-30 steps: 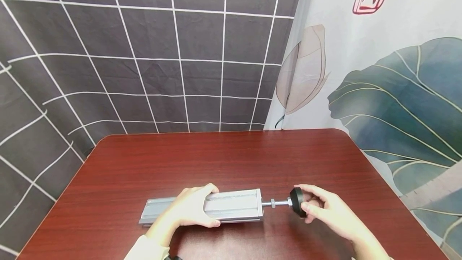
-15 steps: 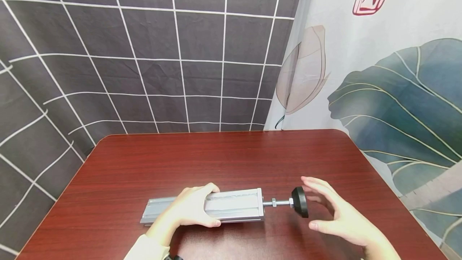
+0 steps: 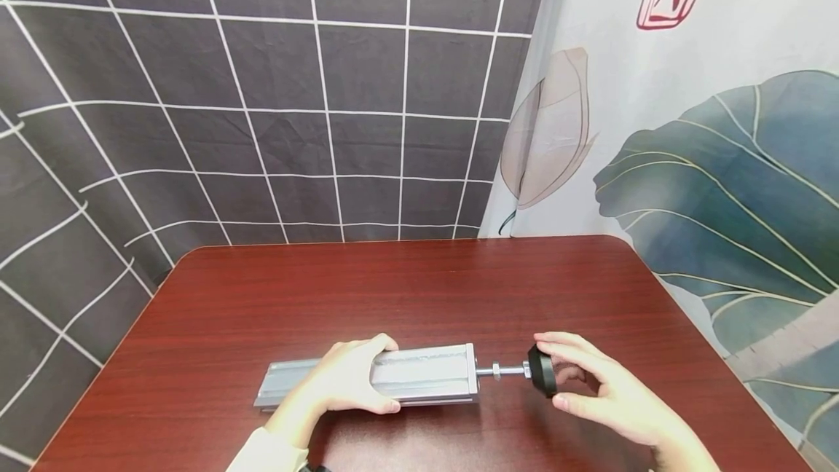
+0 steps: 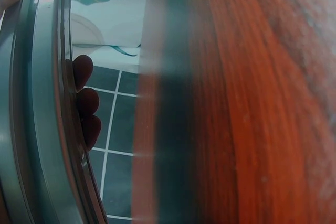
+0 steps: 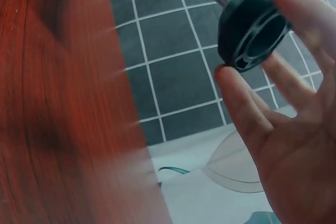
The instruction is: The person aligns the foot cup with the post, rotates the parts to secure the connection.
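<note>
My left hand (image 3: 350, 377) grips a long silver aluminium profile (image 3: 426, 374) across its middle, thumb on the near side. In the left wrist view, several of its fingertips (image 4: 87, 100) curl along the profile's other side. From the end plate (image 3: 472, 372) a threaded rod with a nut (image 3: 496, 371) sticks out to the right. A black round levelling foot (image 3: 541, 370) sits on the rod's end. My right hand (image 3: 609, 392) holds the foot's rim between thumb and fingers at opposite edges. The right wrist view shows the foot's hollow underside (image 5: 265, 38) facing the palm.
The profile is held over a red-brown wooden table (image 3: 393, 282). Behind the table hangs a dark grey cloth with white grid lines (image 3: 367, 137). A white curtain with leaf prints (image 3: 714, 188) hangs along the right side.
My right hand let go of the levelling foot and spread to the right, then came back so that thumb and fingers meet its rim. The left hand and profile stayed nearly still.
</note>
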`<act>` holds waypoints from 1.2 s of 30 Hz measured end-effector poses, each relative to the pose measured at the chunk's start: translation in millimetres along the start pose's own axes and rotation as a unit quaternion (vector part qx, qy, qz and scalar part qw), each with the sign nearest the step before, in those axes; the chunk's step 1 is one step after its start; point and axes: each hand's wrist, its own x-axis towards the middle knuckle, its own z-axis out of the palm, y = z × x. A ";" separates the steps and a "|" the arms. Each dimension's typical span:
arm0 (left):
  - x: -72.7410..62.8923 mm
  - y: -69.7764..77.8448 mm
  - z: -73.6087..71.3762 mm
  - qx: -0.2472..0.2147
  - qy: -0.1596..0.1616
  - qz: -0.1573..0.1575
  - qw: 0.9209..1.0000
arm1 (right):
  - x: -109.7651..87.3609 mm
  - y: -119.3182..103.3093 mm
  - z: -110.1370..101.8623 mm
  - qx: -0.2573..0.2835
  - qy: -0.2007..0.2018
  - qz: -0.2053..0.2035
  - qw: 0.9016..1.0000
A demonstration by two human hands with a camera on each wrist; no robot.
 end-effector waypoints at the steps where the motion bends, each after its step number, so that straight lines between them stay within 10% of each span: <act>1: -0.1 0.0 0.0 0.001 0.001 0.000 1.000 | 0.5 0.4 1.2 -0.004 0.013 -0.001 1.000; 17: -1.2 0.3 -0.5 0.001 0.001 -0.005 1.000 | 7.7 -6.7 12.6 -0.042 0.099 0.108 0.988; 32: -0.9 1.4 -0.1 0.001 -0.003 -0.007 1.000 | -3.8 14.0 4.3 -0.032 0.012 -0.075 0.997; 36: -0.6 2.7 -0.1 0.000 -0.007 -0.008 1.000 | -2.5 8.5 4.4 -0.031 0.006 -0.044 0.999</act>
